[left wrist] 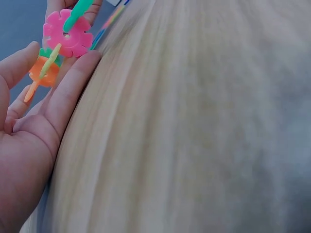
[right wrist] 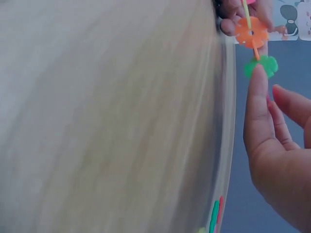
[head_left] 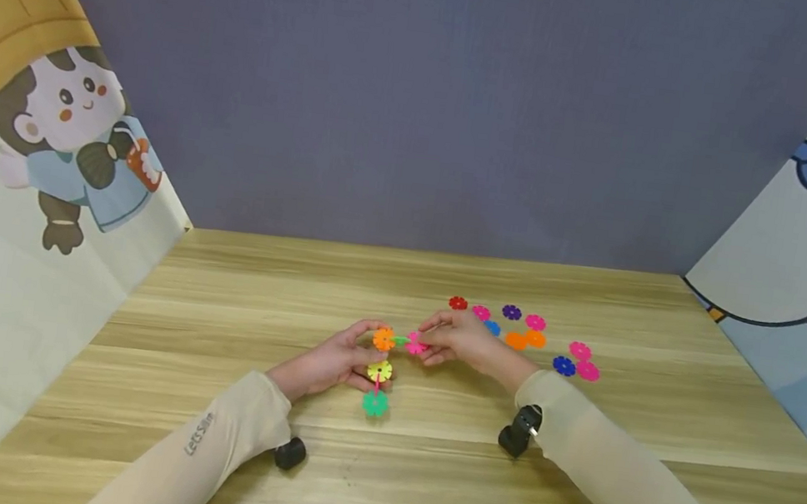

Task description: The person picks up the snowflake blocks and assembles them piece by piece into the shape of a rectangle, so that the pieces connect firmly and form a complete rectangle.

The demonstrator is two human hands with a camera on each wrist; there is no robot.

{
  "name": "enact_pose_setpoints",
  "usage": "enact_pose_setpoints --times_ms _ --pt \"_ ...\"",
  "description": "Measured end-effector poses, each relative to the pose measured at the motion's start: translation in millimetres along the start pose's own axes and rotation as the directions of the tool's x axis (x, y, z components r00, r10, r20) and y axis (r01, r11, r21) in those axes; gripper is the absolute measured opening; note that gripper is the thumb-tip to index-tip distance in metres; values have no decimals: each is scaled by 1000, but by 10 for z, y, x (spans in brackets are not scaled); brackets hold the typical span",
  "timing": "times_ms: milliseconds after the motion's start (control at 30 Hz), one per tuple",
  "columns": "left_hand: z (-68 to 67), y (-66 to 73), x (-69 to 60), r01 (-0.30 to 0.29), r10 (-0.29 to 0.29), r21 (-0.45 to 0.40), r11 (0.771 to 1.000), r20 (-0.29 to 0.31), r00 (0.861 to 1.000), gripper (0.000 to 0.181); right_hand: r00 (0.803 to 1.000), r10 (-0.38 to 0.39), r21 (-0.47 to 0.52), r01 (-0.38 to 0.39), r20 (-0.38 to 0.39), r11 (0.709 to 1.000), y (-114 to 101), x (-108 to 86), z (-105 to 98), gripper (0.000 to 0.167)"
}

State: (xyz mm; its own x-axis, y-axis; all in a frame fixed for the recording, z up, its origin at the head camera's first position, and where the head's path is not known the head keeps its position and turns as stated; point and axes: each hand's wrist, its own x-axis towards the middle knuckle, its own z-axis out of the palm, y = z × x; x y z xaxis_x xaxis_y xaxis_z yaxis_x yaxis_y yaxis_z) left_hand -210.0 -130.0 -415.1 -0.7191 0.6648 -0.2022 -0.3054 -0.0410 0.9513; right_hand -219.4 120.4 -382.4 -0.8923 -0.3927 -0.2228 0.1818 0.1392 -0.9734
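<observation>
A chain of flower-shaped, notched plastic discs is held between both hands, above the table. My left hand (head_left: pixel 337 362) grips it around the orange disc (head_left: pixel 383 339) and the yellow disc (head_left: pixel 380 371). From the yellow one a pink disc (left wrist: pixel 68 33), seen edge-on from the head, leads to the teal disc (head_left: pixel 375 404) at the lower end. At the upper end, a green disc (right wrist: pixel 261 67) sits edge-on beside a pink disc (head_left: pixel 416 343), which my right hand (head_left: pixel 464 341) pinches. Fingers partly hide that pink disc in the right wrist view.
Loose discs lie on the wooden table (head_left: pixel 256 284) behind and right of my right hand: a red disc (head_left: pixel 458 302), a purple disc (head_left: pixel 512 312), orange discs (head_left: pixel 516 341), a dark blue disc (head_left: pixel 564 365) and several pink ones. A grey-blue panel (head_left: pixel 420 119) stands behind.
</observation>
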Motion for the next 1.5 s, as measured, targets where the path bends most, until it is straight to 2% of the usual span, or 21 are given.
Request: enact_pose_setpoints --times_ms 167,300,433,700,933,1067,1200,1500 --pt "-1 -27 4 -10 10 -3 1000 -16 1000 58 1000 -18 5 18 2 1000 12 -44 -93 36" --pt "6 -39 8 -21 21 2 1000 -30 999 57 999 -30 -3 30 -12 1000 14 -111 -206 39" --pt "14 -42 10 -32 32 0 1000 -32 999 55 999 -11 -5 11 -40 1000 -5 -192 -317 41" --pt "-1 -58 11 -49 49 -12 999 -25 998 52 999 -7 -3 6 -42 1000 7 -321 -477 40" --pt "8 -33 6 -61 61 -32 998 6 998 51 999 -23 -26 23 -22 999 34 -418 -623 38" --pt "1 -29 1 -69 69 -28 997 6 998 48 999 -14 -25 14 -37 1000 39 -465 -690 39" --pt "-9 -34 -1 -80 80 -15 997 11 997 45 999 -13 -62 10 -51 998 49 -517 -768 40" --pt "-10 -49 20 -84 85 -7 996 14 996 41 996 -24 -221 3 -90 975 67 -654 -967 45"
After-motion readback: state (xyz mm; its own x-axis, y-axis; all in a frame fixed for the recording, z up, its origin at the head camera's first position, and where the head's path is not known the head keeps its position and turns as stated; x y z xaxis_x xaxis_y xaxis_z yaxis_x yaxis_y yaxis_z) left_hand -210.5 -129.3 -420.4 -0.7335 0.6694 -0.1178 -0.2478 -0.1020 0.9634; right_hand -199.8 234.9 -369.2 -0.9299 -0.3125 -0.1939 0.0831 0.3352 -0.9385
